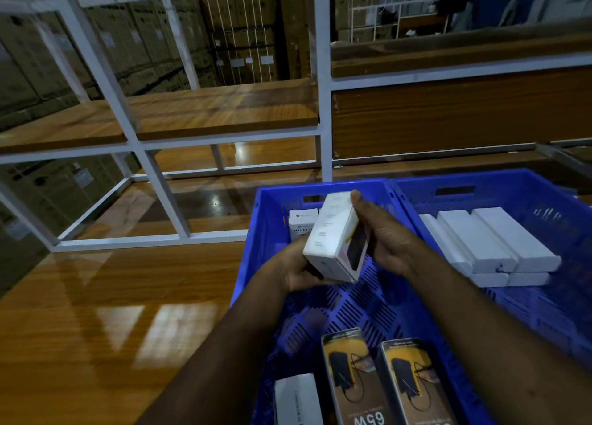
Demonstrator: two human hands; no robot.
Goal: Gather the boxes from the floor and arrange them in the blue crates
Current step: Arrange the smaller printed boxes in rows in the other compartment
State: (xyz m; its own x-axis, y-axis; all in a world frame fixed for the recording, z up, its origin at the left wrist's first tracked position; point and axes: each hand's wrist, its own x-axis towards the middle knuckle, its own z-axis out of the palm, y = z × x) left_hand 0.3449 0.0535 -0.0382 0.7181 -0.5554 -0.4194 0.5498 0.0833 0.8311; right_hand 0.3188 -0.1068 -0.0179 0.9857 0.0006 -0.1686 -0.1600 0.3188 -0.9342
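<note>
We hold a white box point(333, 242) in both hands, left hand point(299, 272) gripping its near end and right hand point(384, 235) its far side, above the left blue crate point(253, 264), which already holds several boxes, as does the right crate point(525, 184), so we judge the work well underway.

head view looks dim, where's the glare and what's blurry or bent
Head view: dim overall; glare patches on the glossy wooden floor; white shelf frame posts bow from the wide-angle lens; the box held by both hands is slightly soft, its small print unreadable.
</note>
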